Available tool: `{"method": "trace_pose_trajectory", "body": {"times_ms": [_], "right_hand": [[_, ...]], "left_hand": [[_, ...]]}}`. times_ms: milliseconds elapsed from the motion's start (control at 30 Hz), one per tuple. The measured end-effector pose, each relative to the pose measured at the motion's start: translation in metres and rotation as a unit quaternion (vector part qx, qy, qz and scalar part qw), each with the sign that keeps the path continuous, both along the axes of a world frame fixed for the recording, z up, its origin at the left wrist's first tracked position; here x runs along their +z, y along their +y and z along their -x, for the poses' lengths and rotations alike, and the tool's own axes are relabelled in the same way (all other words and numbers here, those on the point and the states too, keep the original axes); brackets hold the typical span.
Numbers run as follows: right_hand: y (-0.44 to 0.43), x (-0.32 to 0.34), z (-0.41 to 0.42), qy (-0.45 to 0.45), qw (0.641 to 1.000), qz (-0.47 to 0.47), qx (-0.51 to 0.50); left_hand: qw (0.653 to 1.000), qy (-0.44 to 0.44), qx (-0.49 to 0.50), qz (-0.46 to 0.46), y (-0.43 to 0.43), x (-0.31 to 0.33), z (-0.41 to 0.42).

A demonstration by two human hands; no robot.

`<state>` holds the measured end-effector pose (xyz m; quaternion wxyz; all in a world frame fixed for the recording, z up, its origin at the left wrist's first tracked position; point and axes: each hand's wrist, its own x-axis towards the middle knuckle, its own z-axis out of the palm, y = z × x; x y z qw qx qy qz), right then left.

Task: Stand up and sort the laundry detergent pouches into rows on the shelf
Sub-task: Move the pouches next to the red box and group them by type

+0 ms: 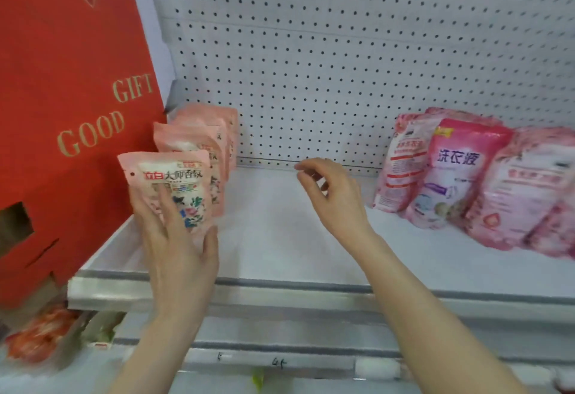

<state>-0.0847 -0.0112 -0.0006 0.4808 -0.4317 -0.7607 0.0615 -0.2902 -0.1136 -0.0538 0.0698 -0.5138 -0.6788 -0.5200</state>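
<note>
My left hand (177,247) grips a pale pink detergent pouch (174,182) with flower print, holding it upright at the front left of the white shelf (280,238). Behind it stands a row of matching pale pink pouches (205,138) running back toward the pegboard. My right hand (333,197) hovers over the middle of the shelf, fingers loosely curled and apart, holding nothing. At the right, several darker pink pouches (457,172) lean against each other, some showing their backs.
A large red box (68,113) printed "GOOD GIFT" stands right against the shelf's left end. A white pegboard (342,66) backs the shelf. The metal front rail (311,297) runs below my wrists. Red packaged goods (40,337) lie on a lower level at left.
</note>
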Motion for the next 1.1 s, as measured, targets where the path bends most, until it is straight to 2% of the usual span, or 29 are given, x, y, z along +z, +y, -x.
{"method": "trace_pose_trajectory", "body": {"times_ms": [167,367,467,533,733,867,967,1100], "right_hand": [[-0.015,-0.016,-0.085,0.063,0.992,0.002,-0.111],[-0.013,-0.004,-0.175,0.113,0.964,-0.015,-0.24],[-0.007,-0.001,-0.206,0.102,0.958,0.007,-0.269],[-0.004,-0.004,-0.221,0.073,0.957,0.04,-0.279],[0.002,-0.023,-0.233,0.002,0.958,0.141,-0.251],[0.017,-0.025,-0.222,0.092,0.951,0.208,-0.209],[0.029,-0.022,-0.215,0.17,0.941,0.224,-0.188],[0.032,-0.023,-0.213,0.188,0.935,0.26,-0.147]], "left_hand": [[0.994,0.054,-0.093,-0.029,0.011,0.008,-0.049],[0.964,0.085,-0.25,0.026,0.06,0.029,-0.129],[0.948,0.083,-0.302,0.062,0.094,0.039,-0.174],[0.938,0.048,-0.329,0.1,0.117,0.045,-0.203],[0.915,-0.101,-0.358,0.157,0.17,0.053,-0.254],[0.921,-0.109,-0.339,0.159,0.178,0.043,-0.257],[0.915,-0.118,-0.357,0.148,0.174,0.034,-0.25],[0.905,-0.136,-0.38,0.135,0.162,0.027,-0.244]]}}
